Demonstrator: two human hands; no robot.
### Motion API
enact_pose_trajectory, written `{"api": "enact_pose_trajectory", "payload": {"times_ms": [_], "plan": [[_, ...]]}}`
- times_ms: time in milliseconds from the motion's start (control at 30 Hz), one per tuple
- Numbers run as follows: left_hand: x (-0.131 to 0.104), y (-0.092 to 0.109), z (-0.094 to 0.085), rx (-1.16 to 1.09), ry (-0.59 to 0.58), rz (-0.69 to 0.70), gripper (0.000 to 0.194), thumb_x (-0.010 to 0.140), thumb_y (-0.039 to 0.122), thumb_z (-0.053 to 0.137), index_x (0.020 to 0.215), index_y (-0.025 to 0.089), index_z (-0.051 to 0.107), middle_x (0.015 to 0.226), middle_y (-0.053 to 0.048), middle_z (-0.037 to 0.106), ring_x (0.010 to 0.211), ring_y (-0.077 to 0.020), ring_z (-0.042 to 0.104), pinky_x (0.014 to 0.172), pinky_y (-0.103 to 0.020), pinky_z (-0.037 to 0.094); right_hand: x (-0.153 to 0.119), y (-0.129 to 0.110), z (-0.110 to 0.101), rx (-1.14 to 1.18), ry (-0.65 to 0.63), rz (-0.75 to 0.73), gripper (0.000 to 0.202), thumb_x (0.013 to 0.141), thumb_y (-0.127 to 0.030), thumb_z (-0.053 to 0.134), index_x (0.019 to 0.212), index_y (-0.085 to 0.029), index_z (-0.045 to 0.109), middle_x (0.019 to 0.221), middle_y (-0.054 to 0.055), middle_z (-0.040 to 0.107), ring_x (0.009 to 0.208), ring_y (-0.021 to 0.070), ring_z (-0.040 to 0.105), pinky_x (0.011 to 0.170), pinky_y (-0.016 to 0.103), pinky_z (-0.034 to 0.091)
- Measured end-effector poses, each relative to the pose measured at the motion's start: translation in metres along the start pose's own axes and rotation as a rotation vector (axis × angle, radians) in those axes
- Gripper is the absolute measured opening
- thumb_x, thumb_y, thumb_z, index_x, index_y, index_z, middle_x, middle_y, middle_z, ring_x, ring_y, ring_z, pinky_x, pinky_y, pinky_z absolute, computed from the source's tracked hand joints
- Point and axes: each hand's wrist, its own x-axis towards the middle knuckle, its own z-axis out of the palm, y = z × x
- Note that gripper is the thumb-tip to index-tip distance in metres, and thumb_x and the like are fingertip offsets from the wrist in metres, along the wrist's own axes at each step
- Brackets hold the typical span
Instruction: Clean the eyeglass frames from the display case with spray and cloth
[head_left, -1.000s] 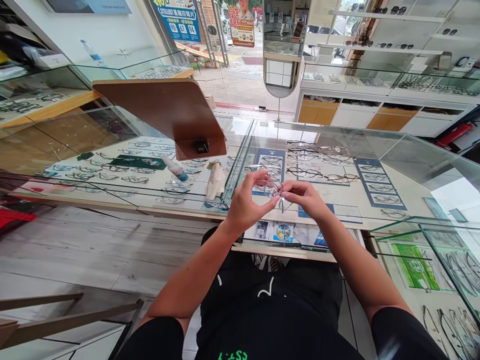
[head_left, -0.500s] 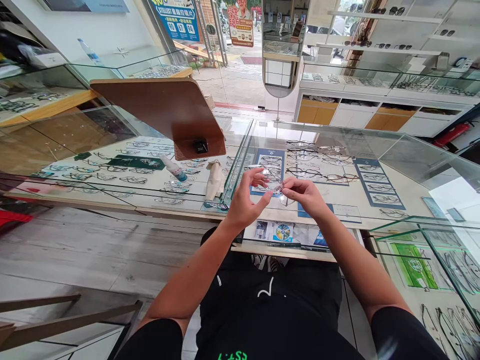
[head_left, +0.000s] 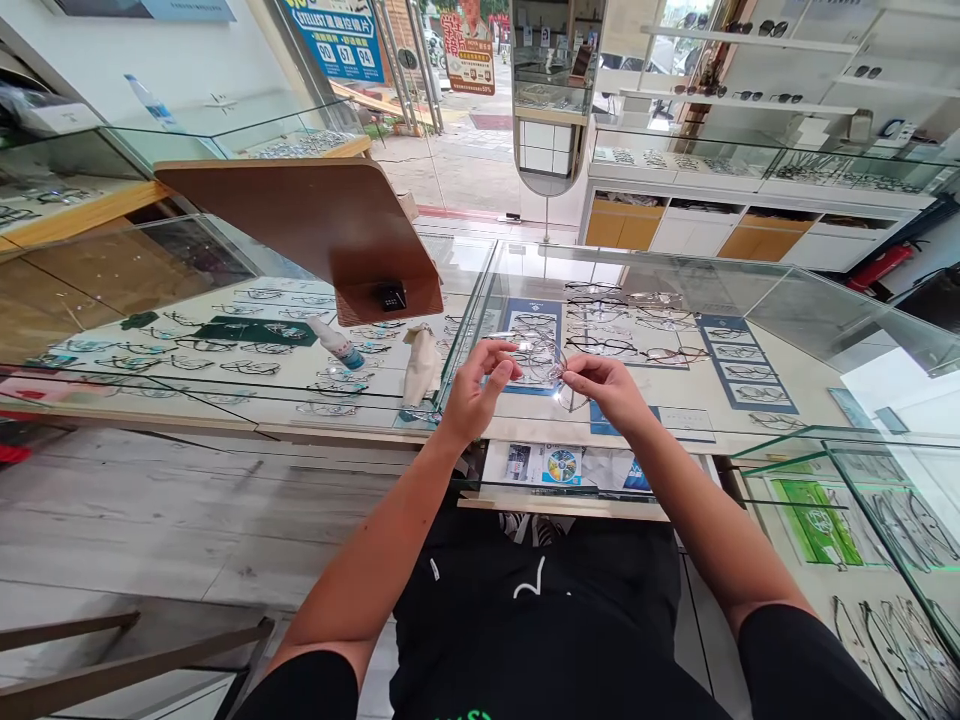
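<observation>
My right hand (head_left: 602, 385) pinches a pair of thin-framed eyeglasses (head_left: 573, 399) between thumb and fingers above the glass counter. A clear lens hangs just below those fingertips. To the left, my left hand (head_left: 478, 388) is raised at the same height, its fingers curled and the thumb drawn in against them. Whether a thin part of the eyeglasses lies in that pinch is too small to make out. Behind the hands, a blue display card (head_left: 513, 322) carries several frames inside the counter, and their outlines blend with the held pair.
A brown-backed board (head_left: 315, 225) stands on the left counter, near a white bottle (head_left: 336, 343) and a beige cloth (head_left: 421, 368). More frames lie on a second blue card (head_left: 757, 385). An open drawer (head_left: 495, 500) juts out below my hands.
My left hand has drawn away to the left, and its thumb has closed in toward its fingers. My right hand keeps its pinch on the eyeglasses. The view has shifted slightly.
</observation>
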Motion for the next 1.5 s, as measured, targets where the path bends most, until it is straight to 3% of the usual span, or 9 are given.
{"api": "enact_pose_trajectory", "payload": {"times_ms": [133, 300, 500, 667, 833, 1000, 1200, 1333, 1500], "plan": [[0.008, -0.024, -0.002, -0.117, 0.004, -0.179, 0.045, 0.098, 0.063, 0.070, 0.109, 0.019, 0.071, 0.084, -0.004, 0.071, 0.079, -0.0180, 0.066, 0.075, -0.032, 0.053, 0.003, 0.001, -0.006, 0.015, 0.090, -0.018, 0.027, 0.078, -0.049, 0.095, 0.079, -0.026, 0.081, 0.088, 0.002, 0.072, 0.084, 0.0186, 0.061, 0.076, 0.033, 0.049], [0.012, -0.037, -0.009, -0.192, 0.050, -0.256, 0.037, 0.093, 0.056, 0.075, 0.101, 0.020, 0.073, 0.079, -0.002, 0.067, 0.071, -0.0153, 0.060, 0.068, -0.030, 0.049, 0.012, 0.001, -0.031, 0.025, 0.400, -0.123, 0.019, 0.079, -0.042, 0.092, 0.077, -0.026, 0.080, 0.101, 0.002, 0.074, 0.095, 0.0180, 0.062, 0.082, 0.030, 0.050], [0.006, -0.036, -0.011, -0.074, 0.003, -0.245, 0.038, 0.092, 0.057, 0.073, 0.101, 0.020, 0.074, 0.079, -0.003, 0.068, 0.074, -0.0173, 0.061, 0.070, -0.031, 0.050, 0.023, -0.014, -0.074, 0.178, 0.704, -0.031, 0.029, 0.068, -0.043, 0.093, 0.087, -0.026, 0.080, 0.091, -0.001, 0.074, 0.066, 0.0098, 0.049, 0.055, 0.025, 0.040], [0.005, -0.034, -0.012, -0.042, -0.015, -0.241, 0.040, 0.092, 0.059, 0.072, 0.102, 0.020, 0.073, 0.081, -0.003, 0.068, 0.077, -0.0187, 0.064, 0.072, -0.031, 0.052, 0.019, -0.030, -0.104, 0.306, 0.824, 0.055, 0.034, 0.065, -0.036, 0.098, 0.086, -0.021, 0.076, 0.063, -0.008, 0.054, 0.053, 0.0059, 0.042, 0.045, 0.021, 0.034], [0.005, -0.031, -0.013, -0.061, -0.016, -0.225, 0.039, 0.092, 0.058, 0.073, 0.101, 0.020, 0.073, 0.078, -0.003, 0.067, 0.074, -0.0176, 0.062, 0.071, -0.031, 0.052, 0.004, -0.039, -0.116, 0.307, 0.867, 0.089, 0.026, 0.073, -0.029, 0.095, 0.083, -0.021, 0.072, 0.064, -0.007, 0.061, 0.050, 0.0058, 0.045, 0.042, 0.021, 0.037], [0.004, -0.031, -0.015, -0.071, -0.008, -0.219, 0.035, 0.094, 0.054, 0.072, 0.100, 0.020, 0.073, 0.079, -0.003, 0.068, 0.075, -0.0174, 0.062, 0.072, -0.030, 0.053, -0.019, -0.032, -0.113, 0.293, 0.859, 0.115, 0.025, 0.077, -0.033, 0.094, 0.086, -0.022, 0.074, 0.072, -0.004, 0.069, 0.052, 0.0064, 0.051, 0.043, 0.021, 0.040], [0.004, -0.032, -0.017, -0.066, -0.016, -0.224, 0.032, 0.096, 0.052, 0.071, 0.101, 0.020, 0.073, 0.080, -0.004, 0.068, 0.076, -0.0176, 0.062, 0.072, -0.030, 0.054, -0.042, -0.018, -0.114, 0.322, 0.895, 0.181, 0.029, 0.076, -0.038, 0.095, 0.092, -0.021, 0.078, 0.055, -0.011, 0.041, 0.047, 0.0059, 0.039, 0.041, 0.020, 0.037], [0.003, -0.034, -0.018, -0.050, -0.021, -0.224, 0.032, 0.097, 0.051, 0.070, 0.103, 0.020, 0.074, 0.082, -0.003, 0.068, 0.077, -0.0174, 0.063, 0.074, -0.029, 0.054, -0.041, -0.022, -0.123, 0.393, 0.882, 0.192, 0.027, 0.080, -0.037, 0.093, 0.095, -0.025, 0.074, 0.053, -0.013, 0.038, 0.045, 0.0064, 0.039, 0.043, 0.021, 0.037], [0.003, -0.033, -0.017, -0.042, -0.022, -0.218, 0.031, 0.097, 0.051, 0.071, 0.102, 0.020, 0.074, 0.081, -0.003, 0.067, 0.076, -0.0172, 0.062, 0.073, -0.029, 0.054, -0.024, -0.033, -0.125, 0.542, 0.846, 0.219, 0.018, 0.090, -0.033, 0.085, 0.099, -0.026, 0.071, 0.058, -0.012, 0.051, 0.044, 0.0070, 0.042, 0.046, 0.023, 0.039]]}}
